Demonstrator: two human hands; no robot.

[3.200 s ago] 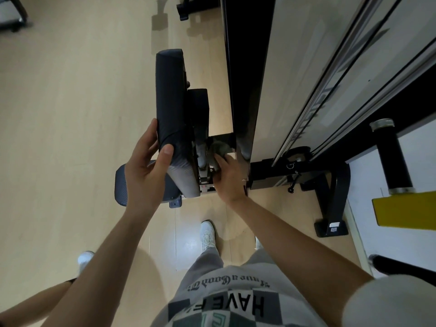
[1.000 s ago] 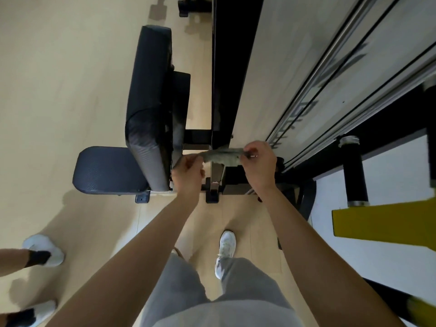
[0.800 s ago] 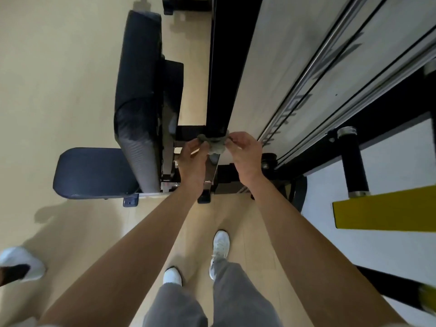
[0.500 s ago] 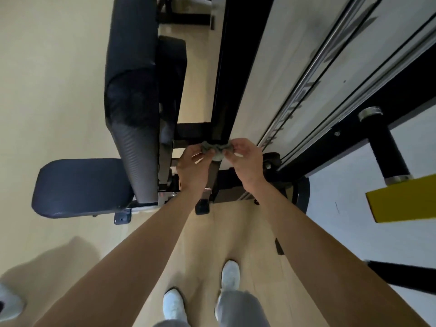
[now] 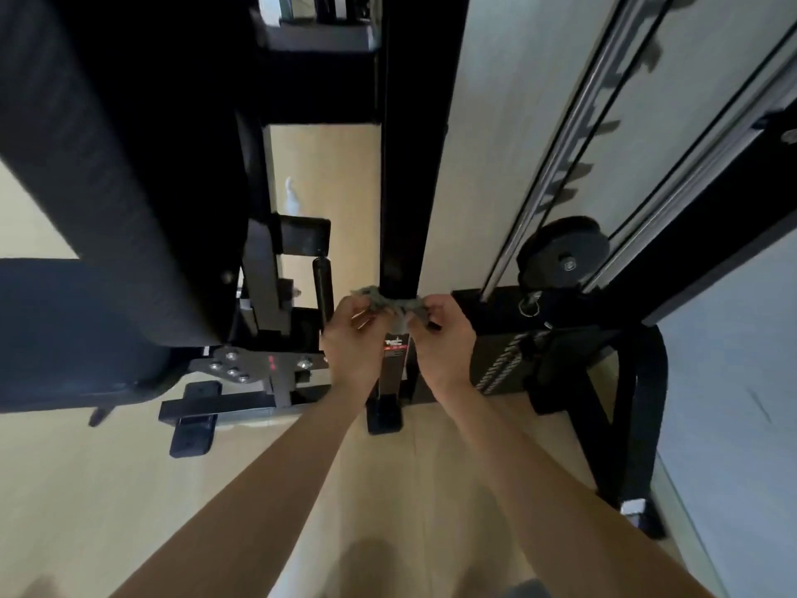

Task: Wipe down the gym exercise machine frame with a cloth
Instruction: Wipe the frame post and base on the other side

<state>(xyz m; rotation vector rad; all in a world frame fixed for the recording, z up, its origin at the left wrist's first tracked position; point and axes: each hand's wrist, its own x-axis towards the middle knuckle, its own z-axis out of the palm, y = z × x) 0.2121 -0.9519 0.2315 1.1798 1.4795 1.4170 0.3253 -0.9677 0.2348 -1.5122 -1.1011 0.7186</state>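
Observation:
A small grey cloth (image 5: 388, 302) is stretched across the front of the black upright post (image 5: 407, 166) of the gym machine frame, low down near the floor. My left hand (image 5: 351, 338) pinches the cloth's left end and my right hand (image 5: 440, 338) pinches its right end, one on each side of the post. Below the cloth the post carries a small label and ends in a black foot (image 5: 384, 414). The middle of the cloth is partly hidden by my fingers.
A black padded backrest (image 5: 116, 166) and seat (image 5: 64, 330) stand close on the left. To the right are chrome guide rods (image 5: 556, 166), a black pulley (image 5: 563, 252), the weight stack (image 5: 500, 364) and a black base leg (image 5: 642, 416). Pale wood floor (image 5: 129, 489) lies below.
My head has dropped much closer to the machine. Both hands have carried the cloth from between the seat and post onto the post's lower part, gathered narrower than a second ago.

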